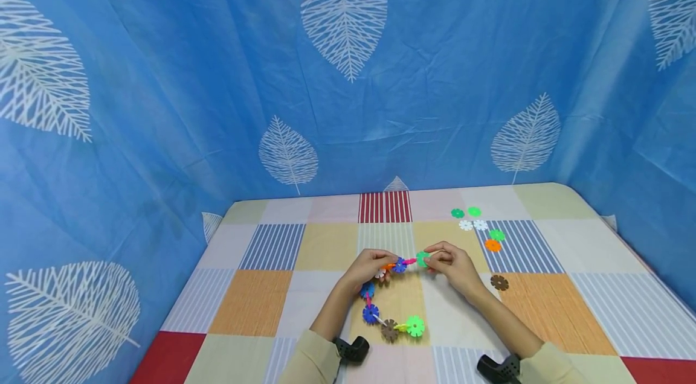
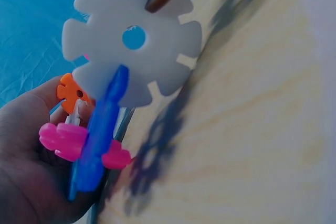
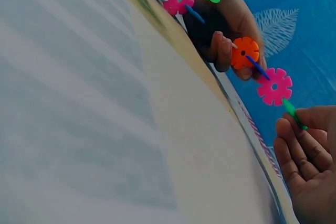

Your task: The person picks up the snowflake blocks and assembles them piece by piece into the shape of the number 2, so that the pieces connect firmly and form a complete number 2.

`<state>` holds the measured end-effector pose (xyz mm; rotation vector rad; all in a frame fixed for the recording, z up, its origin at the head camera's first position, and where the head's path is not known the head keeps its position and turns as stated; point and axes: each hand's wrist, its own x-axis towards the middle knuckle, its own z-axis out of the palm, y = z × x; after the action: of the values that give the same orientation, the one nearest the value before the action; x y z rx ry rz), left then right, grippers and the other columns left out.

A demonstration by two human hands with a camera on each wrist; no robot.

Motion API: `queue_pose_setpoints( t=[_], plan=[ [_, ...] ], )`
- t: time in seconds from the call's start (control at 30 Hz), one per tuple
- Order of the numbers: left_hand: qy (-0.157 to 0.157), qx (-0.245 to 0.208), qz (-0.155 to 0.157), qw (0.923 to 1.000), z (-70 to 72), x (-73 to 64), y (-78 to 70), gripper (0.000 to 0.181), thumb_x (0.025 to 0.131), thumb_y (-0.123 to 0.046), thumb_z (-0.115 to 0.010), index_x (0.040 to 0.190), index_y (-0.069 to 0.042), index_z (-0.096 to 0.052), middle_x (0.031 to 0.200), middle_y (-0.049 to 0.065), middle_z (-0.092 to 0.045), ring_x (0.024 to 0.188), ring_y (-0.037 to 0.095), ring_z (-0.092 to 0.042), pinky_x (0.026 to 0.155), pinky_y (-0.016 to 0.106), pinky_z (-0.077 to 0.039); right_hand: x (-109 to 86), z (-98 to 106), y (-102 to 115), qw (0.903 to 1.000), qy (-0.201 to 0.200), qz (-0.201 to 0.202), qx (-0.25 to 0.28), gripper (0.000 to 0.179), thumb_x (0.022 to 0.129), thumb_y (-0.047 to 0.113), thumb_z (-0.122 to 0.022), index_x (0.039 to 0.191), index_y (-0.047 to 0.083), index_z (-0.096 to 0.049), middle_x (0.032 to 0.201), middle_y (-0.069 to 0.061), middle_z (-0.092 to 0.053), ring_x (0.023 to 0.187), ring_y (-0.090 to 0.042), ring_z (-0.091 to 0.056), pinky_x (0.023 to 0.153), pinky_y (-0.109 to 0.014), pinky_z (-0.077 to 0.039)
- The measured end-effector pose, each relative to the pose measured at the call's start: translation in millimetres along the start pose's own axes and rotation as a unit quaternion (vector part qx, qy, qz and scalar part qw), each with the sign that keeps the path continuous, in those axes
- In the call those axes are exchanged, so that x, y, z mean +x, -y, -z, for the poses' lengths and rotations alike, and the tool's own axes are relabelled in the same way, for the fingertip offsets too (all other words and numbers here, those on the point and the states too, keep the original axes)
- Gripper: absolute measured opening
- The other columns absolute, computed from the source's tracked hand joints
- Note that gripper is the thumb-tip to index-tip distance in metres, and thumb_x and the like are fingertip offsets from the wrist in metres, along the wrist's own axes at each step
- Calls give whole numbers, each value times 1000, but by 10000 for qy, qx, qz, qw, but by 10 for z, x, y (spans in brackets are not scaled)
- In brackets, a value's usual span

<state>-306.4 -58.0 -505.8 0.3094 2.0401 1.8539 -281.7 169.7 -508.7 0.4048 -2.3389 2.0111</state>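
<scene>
A curved chain of slotted plastic snowflake discs hangs between both hands and bends back toward the person. My left hand [image 1: 365, 267] pinches the chain at an orange disc [image 3: 245, 51]. Between the hands come a blue disc [image 1: 399, 265] and a pink disc [image 3: 275, 86]. At the chain's upper end, my right hand [image 1: 455, 268] pinches a green disc [image 1: 422, 259] between thumb and fingers, its edge set against the pink one. Below the left hand the chain runs through blue and pink pieces to a brown disc [image 1: 389, 329] and a bright green disc [image 1: 415, 326].
Loose discs lie at the back right on the patchwork cloth: two white discs [image 1: 473, 225], several green ones, an orange disc [image 1: 493, 245]. A brown loose disc [image 1: 499, 282] lies right of the right forearm. Blue leaf-print curtain [image 1: 413, 130] surrounds the table's back and sides.
</scene>
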Motion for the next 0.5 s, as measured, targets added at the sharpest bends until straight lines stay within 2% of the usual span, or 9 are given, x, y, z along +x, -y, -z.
queue_pose_setpoints(
  t=[0.27, 0.5],
  plan=[
    [-19, -71, 42, 10000, 3, 16, 19, 22, 92, -13, -56, 101, 4, -68, 62, 4, -58, 45, 10, -51, 44, 19, -41, -1, -51, 18, 9987, -478, 2, 190, 22, 85, 2, -63, 102, -9, -53, 78, -20, -65, 67, -24, -65, 64, -31, -54],
    [-67, 48, -13, 10000, -5, 14, 36, 22, 93, -10, -55, 100, 6, -67, 64, 6, -59, 45, 10, -51, 43, 19, -41, -26, -101, 28, 9995, -298, -29, 136, 25, 85, 4, -65, 101, -10, -52, 76, -18, -65, 68, -21, -65, 65, -30, -54]
  ],
)
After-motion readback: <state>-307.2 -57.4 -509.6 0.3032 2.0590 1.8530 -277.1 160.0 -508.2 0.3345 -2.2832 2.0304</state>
